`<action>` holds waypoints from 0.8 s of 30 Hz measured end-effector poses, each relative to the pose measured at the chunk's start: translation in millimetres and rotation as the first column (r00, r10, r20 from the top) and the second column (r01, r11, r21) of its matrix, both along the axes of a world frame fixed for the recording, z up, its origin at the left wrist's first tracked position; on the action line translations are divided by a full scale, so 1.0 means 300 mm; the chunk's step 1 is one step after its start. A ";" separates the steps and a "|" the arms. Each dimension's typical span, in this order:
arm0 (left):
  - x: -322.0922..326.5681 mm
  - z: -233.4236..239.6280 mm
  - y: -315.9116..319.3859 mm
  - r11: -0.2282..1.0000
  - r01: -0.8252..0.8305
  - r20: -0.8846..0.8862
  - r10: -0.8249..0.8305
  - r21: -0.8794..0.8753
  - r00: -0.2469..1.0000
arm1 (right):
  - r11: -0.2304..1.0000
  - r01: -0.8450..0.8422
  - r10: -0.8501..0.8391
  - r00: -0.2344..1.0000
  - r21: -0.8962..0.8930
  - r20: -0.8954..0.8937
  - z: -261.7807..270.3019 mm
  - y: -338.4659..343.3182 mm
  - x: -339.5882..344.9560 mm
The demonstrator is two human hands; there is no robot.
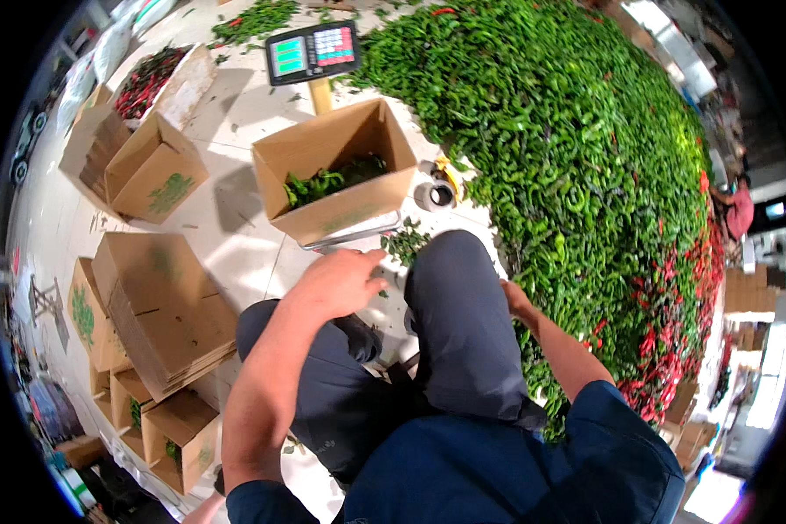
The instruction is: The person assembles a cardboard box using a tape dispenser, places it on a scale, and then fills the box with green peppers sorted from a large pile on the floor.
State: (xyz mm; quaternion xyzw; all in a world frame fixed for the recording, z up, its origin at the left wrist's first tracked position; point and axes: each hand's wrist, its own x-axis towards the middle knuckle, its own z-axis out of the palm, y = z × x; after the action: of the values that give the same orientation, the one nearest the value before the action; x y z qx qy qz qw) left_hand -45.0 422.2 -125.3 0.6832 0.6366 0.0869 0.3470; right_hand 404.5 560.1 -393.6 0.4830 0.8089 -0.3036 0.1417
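My left hand (348, 281) hovers over my lap, thumb and fingers apart, with nothing visible in it. Just beyond it, an open cardboard box (324, 226) sits on the metal platform of a digital scale (360, 230). Some green peppers (318, 187) lie in the bottom of the box. Behind it rises the scale's display (313, 52), lit green. Beside my raised knee, my right hand (514, 298) is at the edge of a large heap of green peppers (563, 164); its fingers are partly hidden, so its grasp is unclear.
A grey roll (437, 194) lies right of the box, near loose leaves (405, 241). Flattened cartons (170, 308) are stacked at left, above open boxes (180, 439). Another open box (157, 173) stands near a foam crate of red peppers (180, 88). A person (737, 209) is beyond the heap.
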 end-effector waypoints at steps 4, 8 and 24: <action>-0.056 -0.016 -0.056 0.999 -0.023 -0.018 0.023 -0.031 1.000 | 0.928 0.360 -0.283 0.850 -0.099 0.444 0.020 -0.437 0.110; -0.045 -0.018 -0.071 0.996 -0.043 0.005 0.044 -0.084 0.999 | 0.792 0.609 -0.568 0.722 0.025 0.394 0.038 -0.586 0.285; -0.060 -0.089 -0.030 0.918 -0.298 -0.178 0.258 -0.260 0.950 | 0.816 0.436 -0.523 0.837 0.380 0.163 0.006 -0.049 0.100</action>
State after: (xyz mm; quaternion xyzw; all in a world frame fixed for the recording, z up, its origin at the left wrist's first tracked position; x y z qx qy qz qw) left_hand -62.9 413.3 -152.1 0.5331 0.7561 -0.0050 0.3797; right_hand 434.5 545.4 -391.8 0.7247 0.6726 -0.1249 0.0825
